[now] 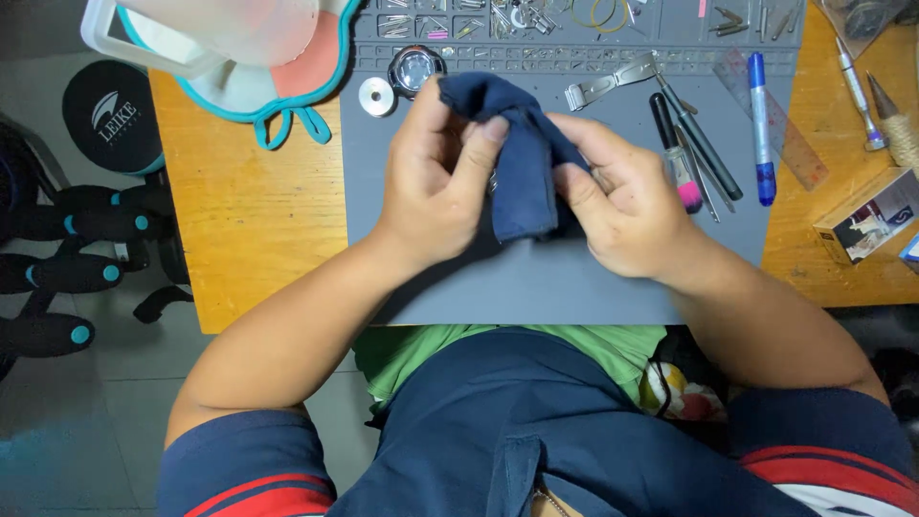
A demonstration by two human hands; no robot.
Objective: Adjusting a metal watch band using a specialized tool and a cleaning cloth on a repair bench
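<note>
A dark blue cloth (522, 163) is bunched between both hands above the grey work mat (574, 278). My left hand (436, 187) pinches the cloth's upper part with thumb and fingers. The lower right side of the cloth is gripped by my right hand (627, 206), and something small and metallic glints between the fingers, mostly hidden by the cloth. Just beyond the hands lie a round metal watch case (415, 69), a silver disc (376, 96) and a metal watch band piece (608, 83).
On the mat's right lie black-handled tools (699, 144), a pink-tipped tool (682, 177), a blue pen (761, 129) and a clear ruler (777, 124). Small parts fill the mat's top tray. A small box (866, 215) and screwdrivers sit right; a plastic container (230, 33) sits top left.
</note>
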